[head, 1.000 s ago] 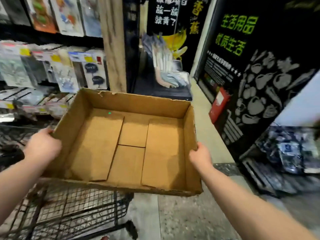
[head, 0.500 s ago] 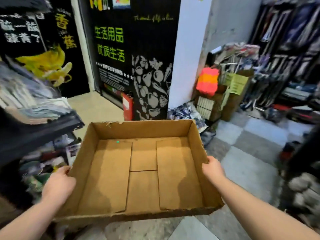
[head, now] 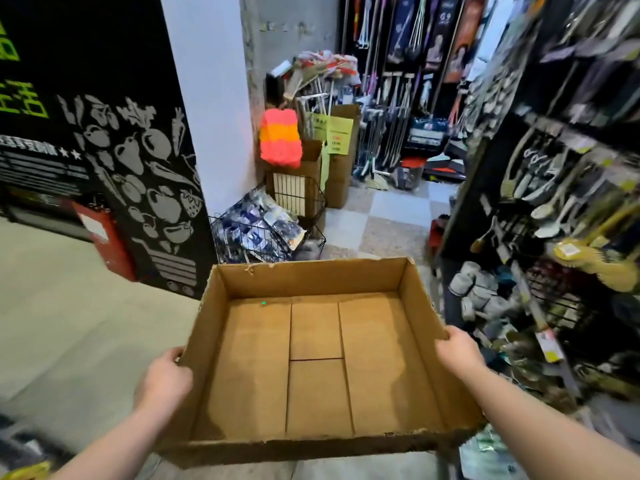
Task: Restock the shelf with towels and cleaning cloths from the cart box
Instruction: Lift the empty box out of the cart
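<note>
Cardboard box (head: 315,358): lower centre of frame, open top, bare bottom flaps showing, held up over the floor (head: 76,323). L hand (head: 166,379) grips its left wall, R hand (head: 457,351) grips its right wall rim; hands well apart, one per side. Beyond box, centre frame: wire basket (head: 320,237) w/ packets. Right of frame: shelf (head: 554,202) w/ brushes, blurred. Upper left: black wall panel (head: 138,168) w/ veg graphics.

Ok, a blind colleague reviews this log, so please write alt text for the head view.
A person's left hand and right hand grip the side walls of an empty cardboard box, held in a shop aisle. Ahead, a wire basket of packets stands by a white pillar.
</note>
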{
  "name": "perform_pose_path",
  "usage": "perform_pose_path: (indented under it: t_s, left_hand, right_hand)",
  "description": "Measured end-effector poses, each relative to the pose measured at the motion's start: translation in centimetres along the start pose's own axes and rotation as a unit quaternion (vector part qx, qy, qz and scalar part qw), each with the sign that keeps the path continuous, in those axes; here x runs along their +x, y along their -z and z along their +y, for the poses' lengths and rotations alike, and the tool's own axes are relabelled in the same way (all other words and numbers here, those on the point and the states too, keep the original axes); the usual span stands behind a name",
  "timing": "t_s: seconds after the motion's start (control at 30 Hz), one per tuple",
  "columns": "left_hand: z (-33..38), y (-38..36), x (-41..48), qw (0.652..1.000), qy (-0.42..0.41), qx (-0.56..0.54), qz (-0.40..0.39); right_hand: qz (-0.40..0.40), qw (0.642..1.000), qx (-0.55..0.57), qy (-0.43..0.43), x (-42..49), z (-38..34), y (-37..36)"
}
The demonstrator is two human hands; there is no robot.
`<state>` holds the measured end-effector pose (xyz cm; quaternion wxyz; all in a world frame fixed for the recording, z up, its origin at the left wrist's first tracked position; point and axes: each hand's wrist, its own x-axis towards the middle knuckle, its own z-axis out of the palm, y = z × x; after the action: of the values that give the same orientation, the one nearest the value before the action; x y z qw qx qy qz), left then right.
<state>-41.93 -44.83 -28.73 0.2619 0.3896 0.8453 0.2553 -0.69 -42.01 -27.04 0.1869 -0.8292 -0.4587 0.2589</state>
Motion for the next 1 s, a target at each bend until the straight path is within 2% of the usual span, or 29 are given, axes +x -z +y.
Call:
perform_pose_path:
  t_s: [0.4,0.77,1.0]
  left_hand:
    - [18.2,-15.8,7.9,0.997,0.016,0.03,-0.063]
    - [30.1,-24.9,15.7,0.995,0.046,0.044,-0.077]
    - [39.4,-31.6,26.5,0.992,0.018,0.032,-0.124]
  right_hand:
    - [-0.022,0.999,0.019,-0.041,22.9,3.6,5.0]
    - [-0.017,0.999,-0.014,-0.05,39.5,1.3,7.2]
    - [0.006,0.997,-0.01,-0.08,52.6,-1.8,6.2]
